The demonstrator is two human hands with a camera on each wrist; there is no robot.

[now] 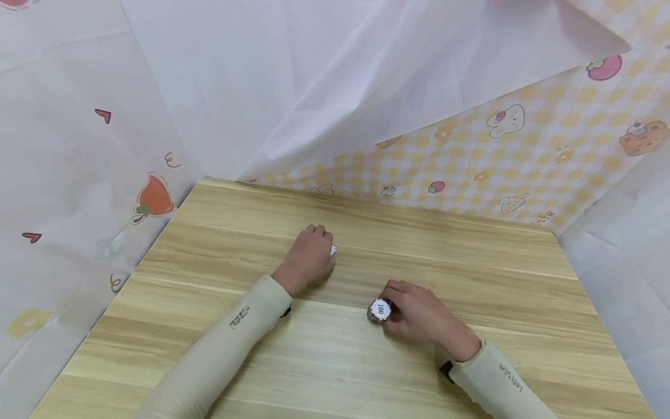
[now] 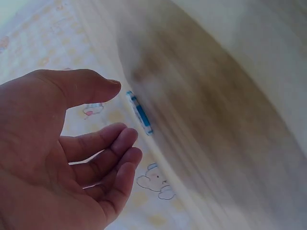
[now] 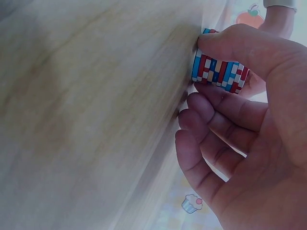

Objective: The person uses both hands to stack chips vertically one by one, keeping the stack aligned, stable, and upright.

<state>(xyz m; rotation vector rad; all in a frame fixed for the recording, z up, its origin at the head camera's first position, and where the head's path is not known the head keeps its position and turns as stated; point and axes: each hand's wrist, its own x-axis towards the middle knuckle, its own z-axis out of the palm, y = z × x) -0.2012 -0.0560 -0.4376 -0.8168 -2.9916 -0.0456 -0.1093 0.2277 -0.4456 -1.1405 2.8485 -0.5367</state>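
Observation:
A poker chip (image 2: 139, 112) with a blue and white edge lies flat on the wooden table (image 1: 460, 256). Around it my left hand (image 1: 309, 256) reaches, thumb on one side and loosely bent fingers on the other; in the left wrist view a gap shows between them and the chip. Farther right and nearer to me stands a stack of poker chips (image 3: 218, 72), striped red, white and blue, its top chip marked 100. My right hand (image 1: 419, 311) holds this stack low down between thumb and index finger, the other fingers bent beside it.
A yellow checked cloth (image 1: 460, 169) with cartoon prints hangs along the table's back edge. White sheeting (image 1: 262, 70) drapes over part of it, and printed white cloth (image 1: 78, 174) covers the left side. Bare wood surrounds both hands.

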